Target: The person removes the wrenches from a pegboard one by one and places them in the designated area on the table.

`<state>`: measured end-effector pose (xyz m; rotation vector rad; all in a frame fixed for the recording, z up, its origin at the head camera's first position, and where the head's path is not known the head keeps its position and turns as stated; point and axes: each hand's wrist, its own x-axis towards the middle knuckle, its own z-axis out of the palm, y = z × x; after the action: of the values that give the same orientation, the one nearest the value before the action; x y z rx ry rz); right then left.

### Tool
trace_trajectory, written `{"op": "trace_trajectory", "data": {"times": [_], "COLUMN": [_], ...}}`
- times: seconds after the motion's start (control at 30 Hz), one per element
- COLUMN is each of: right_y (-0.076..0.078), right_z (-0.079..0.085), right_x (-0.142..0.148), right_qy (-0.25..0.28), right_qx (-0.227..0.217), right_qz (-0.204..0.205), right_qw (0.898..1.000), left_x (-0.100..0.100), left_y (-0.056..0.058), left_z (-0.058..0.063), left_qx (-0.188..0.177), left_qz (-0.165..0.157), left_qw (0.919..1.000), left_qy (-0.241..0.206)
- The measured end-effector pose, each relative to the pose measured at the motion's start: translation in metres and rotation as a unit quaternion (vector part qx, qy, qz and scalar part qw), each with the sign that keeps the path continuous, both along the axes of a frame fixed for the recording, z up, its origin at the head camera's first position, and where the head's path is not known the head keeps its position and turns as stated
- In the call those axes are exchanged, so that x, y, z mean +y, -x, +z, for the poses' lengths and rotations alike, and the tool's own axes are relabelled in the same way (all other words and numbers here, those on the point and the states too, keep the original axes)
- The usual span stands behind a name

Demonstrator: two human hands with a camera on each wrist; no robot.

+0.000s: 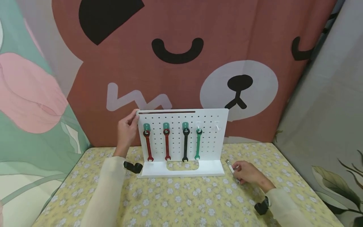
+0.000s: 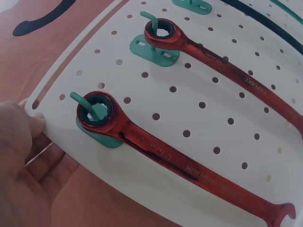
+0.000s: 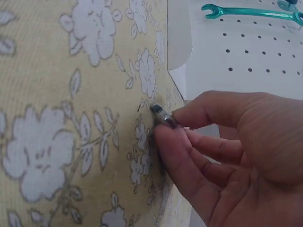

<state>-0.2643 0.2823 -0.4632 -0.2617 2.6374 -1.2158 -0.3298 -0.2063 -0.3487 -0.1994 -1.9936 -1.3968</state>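
My left hand (image 1: 127, 132) holds the upper left corner of a white pegboard (image 1: 211, 113) standing on the table. From its hooks hang a red wrench (image 1: 148, 146), a second red wrench (image 1: 167, 145), a black wrench (image 1: 185, 146) and a green wrench (image 1: 198, 145). The left wrist view shows the first red wrench's ring end over a green hook (image 2: 80, 100). Right of the board, my right hand (image 1: 248, 172) pinches a silver wrench (image 1: 230, 166) low over the table. In the right wrist view the fingers cover most of it; one end (image 3: 163, 114) sticks out.
A clear hook (image 1: 217, 126) at the board's right bears nothing. The board's white base (image 1: 154, 170) has a cut-out at its middle. A yellow flowered cloth (image 1: 181, 205) covers the table. Behind it hangs a curtain (image 1: 181, 85) with a bear print.
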Motion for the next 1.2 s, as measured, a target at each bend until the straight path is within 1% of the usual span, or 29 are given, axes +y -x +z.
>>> {"op": "trace_trajectory", "data": {"times": [0.1,0.2,0.37,0.47,0.57,0.63,0.73,0.83,0.9,1.03,1.2], "right_y": [0.000,0.000,0.000,-0.001,-0.001,-0.001,0.000,0.003,0.005,0.009,0.015], "right_z": [0.003,0.004,0.006,0.008,0.013,0.018,0.025,0.029,0.030,0.033,0.035], "right_x": [-0.002,-0.004,-0.007,-0.007,-0.010,-0.015,-0.026,-0.038,-0.046,-0.064,-0.084], "right_qy": [-0.022,-0.041,-0.073,-0.105,-0.117,-0.110,-0.082,-0.050,-0.028,-0.002,0.028], "right_qx": [0.013,0.022,0.033,0.065,0.117,0.162,0.218,0.254,0.265,0.274,0.284], "right_qz": [-0.014,-0.028,-0.022,-0.012,-0.005,-0.001,0.000,-0.003,-0.008,-0.013,-0.001], "right_qw": [1.000,0.999,0.997,0.992,0.986,0.981,0.972,0.966,0.964,0.962,0.959], "left_x": [0.001,0.002,0.001,0.002,0.002,0.001,0.001,0.001,0.001,0.000,0.001], "left_y": [0.001,0.002,0.002,0.001,-0.002,-0.004,-0.005,-0.003,-0.003,-0.002,-0.003], "left_z": [0.002,0.003,0.002,0.001,0.000,0.000,0.001,0.000,0.000,-0.001,-0.001], "left_qx": [-0.003,-0.003,-0.005,-0.007,-0.002,0.001,0.004,0.003,0.002,-0.004,-0.007], "left_qz": [-0.006,-0.011,-0.005,-0.005,-0.011,-0.011,-0.009,-0.007,-0.009,-0.006,-0.002], "left_qw": [1.0000,0.9999,0.9999,0.9999,0.9999,0.9999,0.9999,1.0000,1.0000,1.0000,1.0000], "left_qy": [0.001,-0.007,-0.010,-0.005,-0.002,0.002,0.004,0.003,0.001,0.000,-0.004]}}
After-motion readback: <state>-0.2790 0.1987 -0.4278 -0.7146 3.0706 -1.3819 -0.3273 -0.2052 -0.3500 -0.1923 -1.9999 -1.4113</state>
